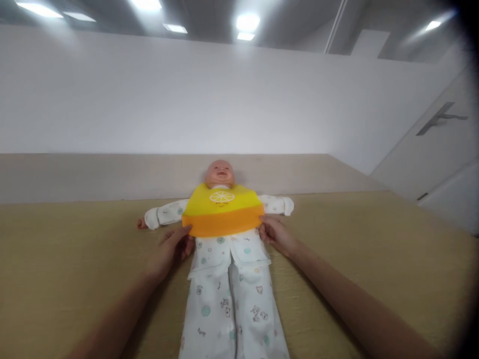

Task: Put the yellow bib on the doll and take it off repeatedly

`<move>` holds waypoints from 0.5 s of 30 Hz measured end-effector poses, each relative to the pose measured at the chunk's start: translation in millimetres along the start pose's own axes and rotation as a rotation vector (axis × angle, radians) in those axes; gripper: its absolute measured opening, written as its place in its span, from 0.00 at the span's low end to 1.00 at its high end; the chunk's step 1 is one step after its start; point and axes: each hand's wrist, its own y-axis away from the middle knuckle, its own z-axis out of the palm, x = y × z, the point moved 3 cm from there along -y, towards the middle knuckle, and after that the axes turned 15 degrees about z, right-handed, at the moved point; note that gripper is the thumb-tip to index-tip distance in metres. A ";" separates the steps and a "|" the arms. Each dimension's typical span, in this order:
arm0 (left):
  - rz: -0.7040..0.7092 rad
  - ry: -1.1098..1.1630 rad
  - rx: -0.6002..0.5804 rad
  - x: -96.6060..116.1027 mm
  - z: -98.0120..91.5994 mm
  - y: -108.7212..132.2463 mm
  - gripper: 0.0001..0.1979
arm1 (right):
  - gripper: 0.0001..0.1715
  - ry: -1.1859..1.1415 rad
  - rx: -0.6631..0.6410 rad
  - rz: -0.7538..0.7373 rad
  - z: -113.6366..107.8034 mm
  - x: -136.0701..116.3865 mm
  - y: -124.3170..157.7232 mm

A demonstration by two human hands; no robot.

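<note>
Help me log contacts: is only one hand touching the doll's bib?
No, the left hand and right hand each pinch one side of the doll's bib at its orange lower band.

At 12 o'clock from me I see a yellow bib (222, 211) with an orange pocket (224, 224) at its 6 o'clock and 1 white citrus slice (222, 197) above. The white top (211, 249) and white trousers (213, 304) carry green dots (205, 311) and small dark drawings (255, 313). My table (374, 244) is tan.

left hand (175, 244) and right hand (276, 234) at opposite lower corners of a yellow-and-orange bib (223, 213) on a dressed doll (213, 254)
</note>
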 end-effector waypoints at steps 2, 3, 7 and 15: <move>-0.015 0.019 0.015 -0.3 -0.5 0.1 0.21 | 0.22 0.008 0.005 0.012 -0.8 1.2 -1.2; -0.024 0.027 0.017 -0.1 -0.9 0.2 0.21 | 0.22 0.015 0.012 0.015 -1.8 1.8 -1.8; -0.030 0.013 -0.021 1.6 -3.5 0.9 0.20 | 0.19 0.066 0.042 -0.085 -10.1 -2.0 -1.3; 0.069 -0.073 0.045 -1.8 -12.4 1.4 0.20 | 0.17 0.176 0.292 -0.169 -24.1 -13.2 5.6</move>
